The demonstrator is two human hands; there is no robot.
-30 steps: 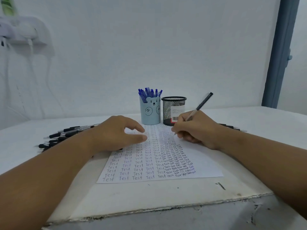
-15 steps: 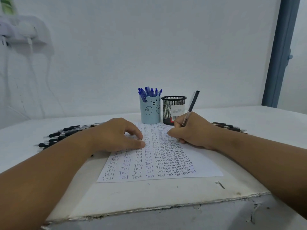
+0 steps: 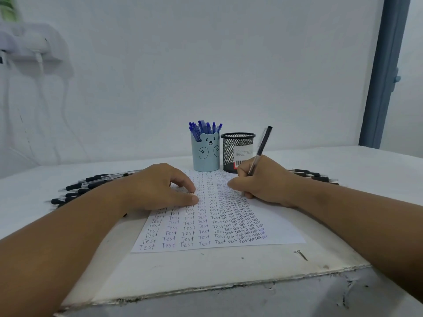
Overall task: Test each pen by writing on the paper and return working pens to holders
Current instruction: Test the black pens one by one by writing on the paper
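Observation:
A white paper (image 3: 281,232) covered in rows of the word "Test" lies on the table. My right hand (image 3: 265,181) grips a black pen (image 3: 262,147) in a writing hold, its tip down on the paper's upper right part. My left hand (image 3: 160,188) rests on the paper's upper left, fingertips pressing it flat. Behind the paper stand a light blue bear holder (image 3: 206,156) filled with several blue pens (image 3: 204,128) and a black mesh holder (image 3: 237,152) in which no pens show.
Several black pens (image 3: 89,181) lie spread on the table to the left, and a few more black pens (image 3: 311,173) lie behind my right wrist. A small dark nail (image 3: 302,255) lies near the table's chipped front edge (image 3: 229,287). A white wall stands close behind.
The pen in my right hand has swung from a rightward lean to nearly upright, and the hand has shifted slightly along the paper. My left hand stays pressed on the sheet.

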